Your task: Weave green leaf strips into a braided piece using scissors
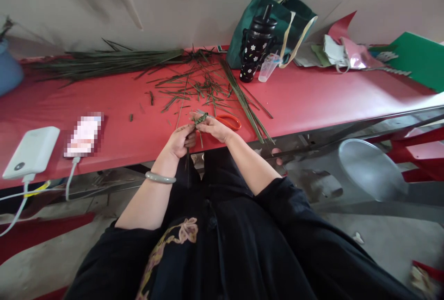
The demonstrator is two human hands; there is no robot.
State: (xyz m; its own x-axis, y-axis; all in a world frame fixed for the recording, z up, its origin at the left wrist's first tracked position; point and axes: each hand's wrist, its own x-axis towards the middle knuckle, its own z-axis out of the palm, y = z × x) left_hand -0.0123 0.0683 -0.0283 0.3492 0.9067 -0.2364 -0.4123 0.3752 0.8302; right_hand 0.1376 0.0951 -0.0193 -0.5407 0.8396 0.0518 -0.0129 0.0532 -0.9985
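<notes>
Between my two hands, at the front edge of the red table, is a small woven piece of green leaf strips. My left hand is closed, fingers curled and pinching the near side of the piece; a strip hangs down below it. My right hand holds the other side between thumb and fingers. Just right of it lie scissors with orange handles, partly hidden by the hand. Cut strip scraps are scattered beyond my hands, and a bundle of long strips lies to the right.
A large pile of long leaves lies along the wall. At the back stand a black flowered tumbler, a plastic cup and a green bag. Left are a phone and a white power bank, both cabled.
</notes>
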